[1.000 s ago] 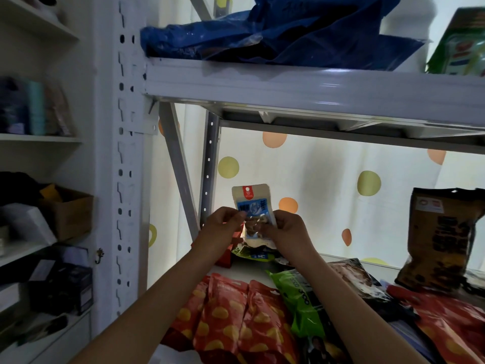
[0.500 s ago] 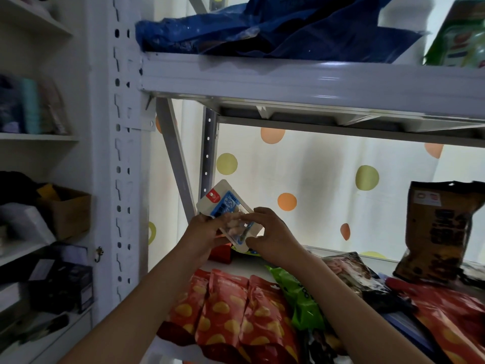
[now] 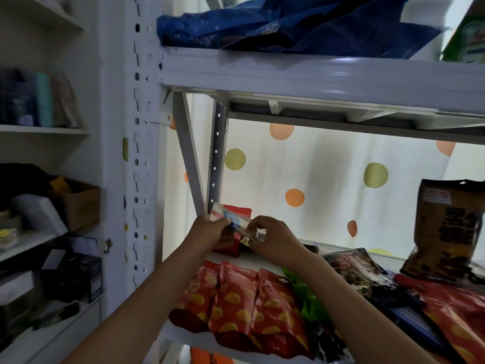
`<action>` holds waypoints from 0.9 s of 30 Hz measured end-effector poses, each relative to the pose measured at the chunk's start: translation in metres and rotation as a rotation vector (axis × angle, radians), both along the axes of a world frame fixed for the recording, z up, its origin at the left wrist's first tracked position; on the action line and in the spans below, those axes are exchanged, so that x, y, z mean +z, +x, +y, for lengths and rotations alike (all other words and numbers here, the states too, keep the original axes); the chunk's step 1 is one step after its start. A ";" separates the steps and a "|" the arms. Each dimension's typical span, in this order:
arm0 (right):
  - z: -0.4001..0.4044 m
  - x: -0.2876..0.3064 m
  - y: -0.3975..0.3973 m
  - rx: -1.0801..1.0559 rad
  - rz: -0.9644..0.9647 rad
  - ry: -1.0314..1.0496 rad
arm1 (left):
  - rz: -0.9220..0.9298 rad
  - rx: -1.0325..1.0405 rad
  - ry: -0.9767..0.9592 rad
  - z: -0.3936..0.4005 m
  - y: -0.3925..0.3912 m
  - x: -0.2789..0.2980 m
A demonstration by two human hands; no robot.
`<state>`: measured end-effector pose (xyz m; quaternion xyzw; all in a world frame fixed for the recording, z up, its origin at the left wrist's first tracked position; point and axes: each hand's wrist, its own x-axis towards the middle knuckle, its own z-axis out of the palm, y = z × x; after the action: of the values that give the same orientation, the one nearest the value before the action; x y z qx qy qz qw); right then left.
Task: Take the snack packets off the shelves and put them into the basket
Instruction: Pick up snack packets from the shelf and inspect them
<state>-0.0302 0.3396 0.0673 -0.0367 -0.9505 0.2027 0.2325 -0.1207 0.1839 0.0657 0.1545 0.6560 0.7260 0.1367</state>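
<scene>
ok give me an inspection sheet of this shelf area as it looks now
surface: white metal shelf, mostly covered by packets; its far part is bare.
job's things: small packet held over the shelf; red packets overhang the front edge; green packet beside them; brown bag upright at right. No basket in view.
clutter: blue bag on the upper shelf.
grippers: left hand and right hand both pinch the small packet.
cables: nothing seen.
surroundings: dotted curtain behind; side shelves at left hold boxes.
</scene>
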 end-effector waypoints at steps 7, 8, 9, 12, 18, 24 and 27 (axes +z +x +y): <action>-0.005 -0.010 0.004 -0.035 -0.140 0.019 | 0.477 0.136 -0.592 -0.008 0.012 -0.008; -0.006 -0.012 0.005 -0.038 -0.163 0.048 | 0.509 0.129 -0.660 -0.008 0.012 -0.010; -0.005 -0.014 0.006 -0.045 -0.186 0.083 | 0.536 0.121 -0.737 -0.010 0.013 -0.011; -0.005 -0.019 0.012 -0.070 -0.227 0.111 | 0.599 0.108 -0.867 -0.012 0.014 -0.018; -0.001 -0.012 0.046 -0.198 -0.160 0.094 | 0.723 -0.028 -0.810 0.004 0.036 -0.016; 0.022 -0.013 0.092 -0.395 -0.109 0.060 | 0.818 -0.305 -0.705 0.030 0.077 -0.010; 0.032 -0.017 0.115 -0.480 -0.117 0.125 | 0.852 -0.426 -0.684 0.041 0.094 -0.013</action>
<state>0.0843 0.3721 0.0507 -0.2585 -0.9371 0.0799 0.2206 -0.0262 0.2245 0.0531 0.5084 0.8045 0.3036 0.0457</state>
